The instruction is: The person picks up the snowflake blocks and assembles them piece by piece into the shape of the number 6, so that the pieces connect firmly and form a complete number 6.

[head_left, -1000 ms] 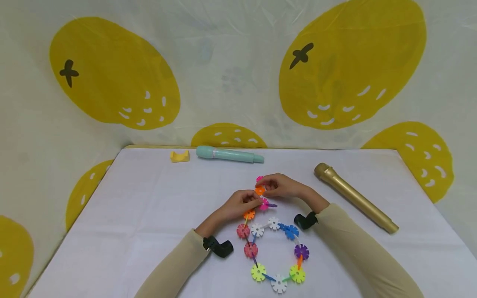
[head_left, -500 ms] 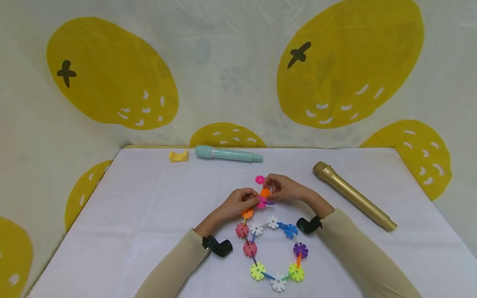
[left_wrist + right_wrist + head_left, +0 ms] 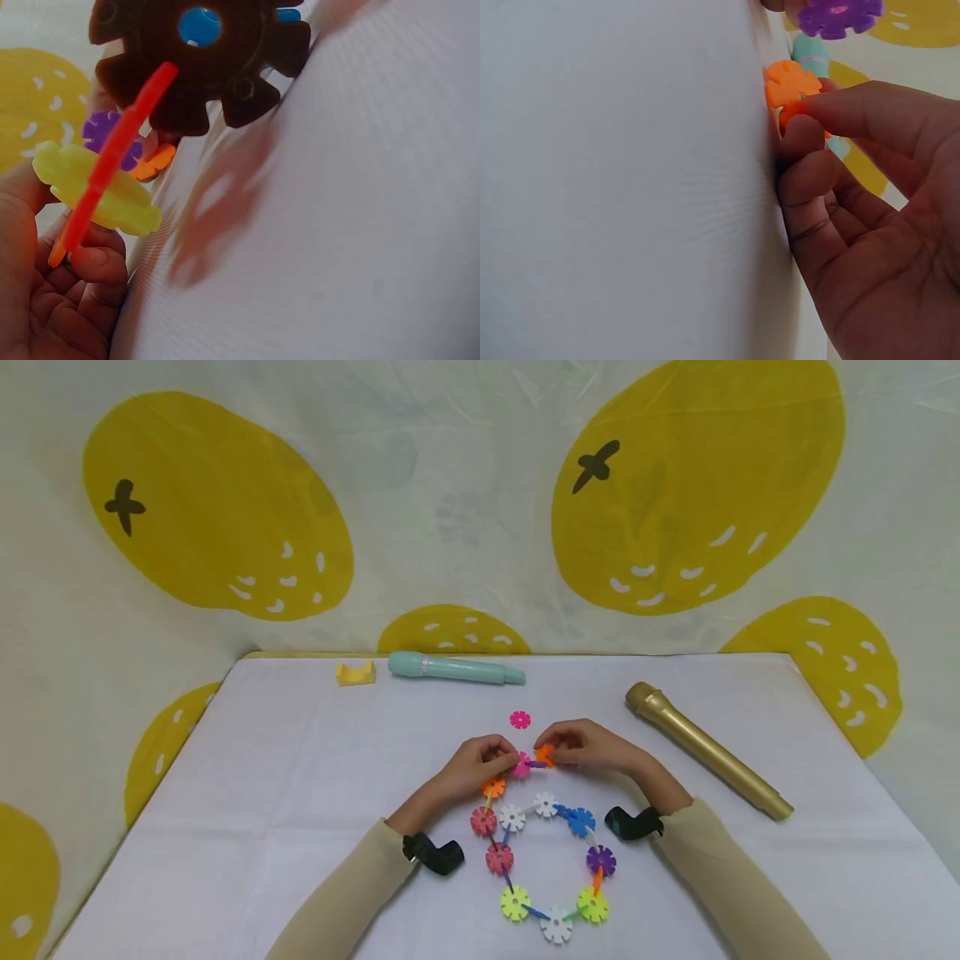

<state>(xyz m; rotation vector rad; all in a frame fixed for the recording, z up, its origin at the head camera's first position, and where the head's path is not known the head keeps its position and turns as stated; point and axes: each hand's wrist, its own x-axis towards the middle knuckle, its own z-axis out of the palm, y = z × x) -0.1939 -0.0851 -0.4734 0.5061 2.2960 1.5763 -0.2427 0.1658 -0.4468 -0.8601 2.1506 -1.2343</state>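
Observation:
My left hand (image 3: 476, 768) pinches the chain's end, where a pink notched snowflake disc (image 3: 521, 765) shows at its fingertips. A purple disc (image 3: 537, 765) juts from it edge-on to the right. My right hand (image 3: 596, 746) pinches an orange snowflake disc (image 3: 545, 756) between thumb and fingers, right at the purple disc's outer end. In the right wrist view the orange disc (image 3: 791, 86) stands close over the table, below the purple disc (image 3: 840, 16). The left wrist view has a yellow disc (image 3: 97, 187) and a red one (image 3: 120, 157) near the left thumb.
Toward me the chain continues as a ring of discs, including a white one (image 3: 557, 925). A loose pink disc (image 3: 520, 720) lies beyond the hands. A teal microphone (image 3: 456, 668), a yellow holder (image 3: 356, 673) and a gold microphone (image 3: 708, 750) lie farther out.
My right hand has moved right and slightly nearer with the orange disc, from above the pink disc to the purple disc's end. The loose pink disc has come uncovered. My left hand keeps its grip.

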